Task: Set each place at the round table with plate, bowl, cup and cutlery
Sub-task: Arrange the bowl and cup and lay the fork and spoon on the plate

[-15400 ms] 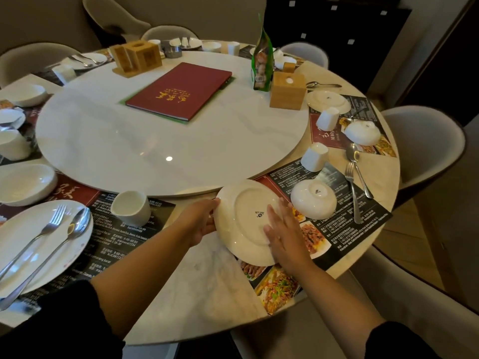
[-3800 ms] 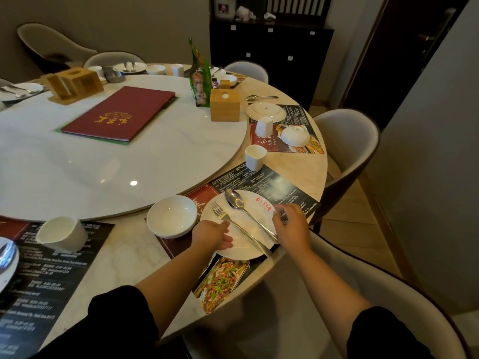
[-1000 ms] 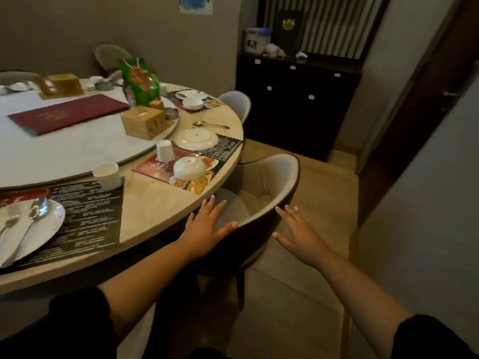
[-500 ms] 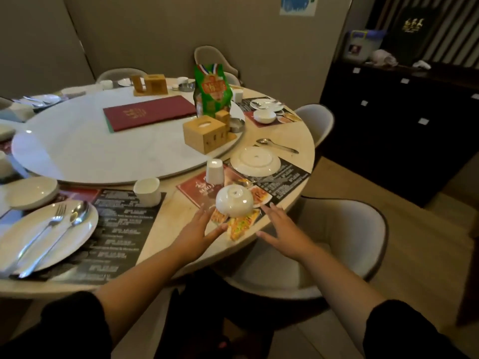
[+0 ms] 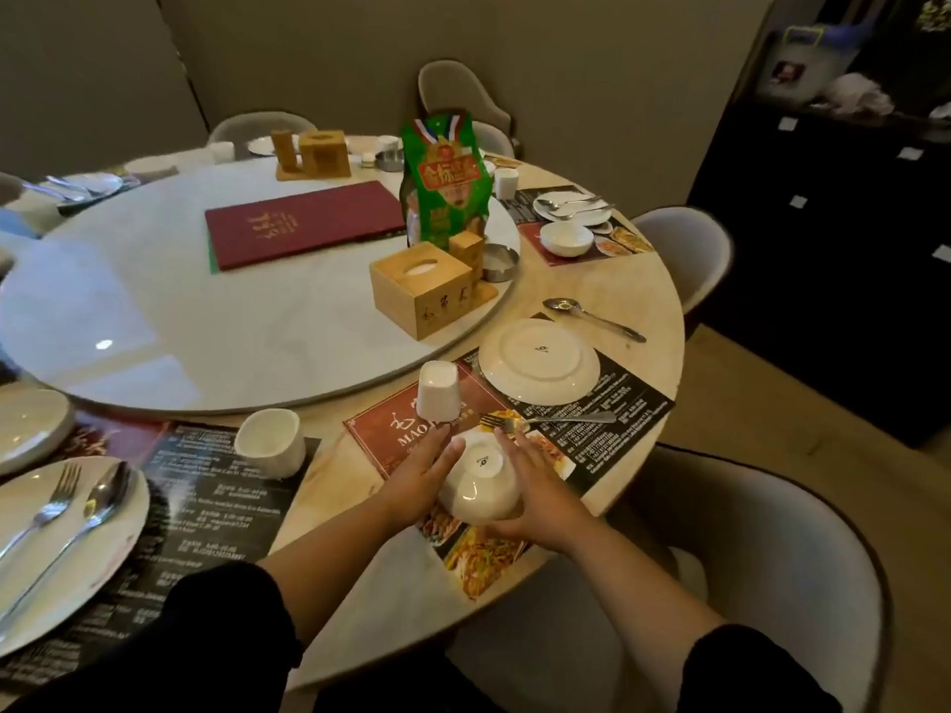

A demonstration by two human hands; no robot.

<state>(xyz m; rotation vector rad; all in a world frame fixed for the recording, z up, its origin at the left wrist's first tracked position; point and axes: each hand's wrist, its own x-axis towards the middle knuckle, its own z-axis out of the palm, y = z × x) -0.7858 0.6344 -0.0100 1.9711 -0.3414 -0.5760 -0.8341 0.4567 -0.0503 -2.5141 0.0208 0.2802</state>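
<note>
An upside-down white bowl (image 5: 481,481) is tilted over the picture placemat (image 5: 396,440) at the table's near edge. My left hand (image 5: 419,478) cups its left side and my right hand (image 5: 538,488) cups its right side, thumb curled under the rim. Just beyond stand an upside-down white cup (image 5: 437,388) and an upside-down plate (image 5: 539,360). A fork (image 5: 553,419) lies on the mat between plate and bowl. A spoon (image 5: 592,317) lies on the bare table behind the plate.
The place to the left has a plate with fork and spoon (image 5: 62,532), an upright cup (image 5: 270,442) and a bowl (image 5: 25,429). The turntable (image 5: 154,311) carries a red menu (image 5: 303,221), tissue box (image 5: 422,288) and green bag (image 5: 445,182). A grey chair (image 5: 772,558) stands to my right.
I have stepped closer to this place. Both hands, open and reaching half a second ago, now hold the upturned bowl, which has tipped toward me.
</note>
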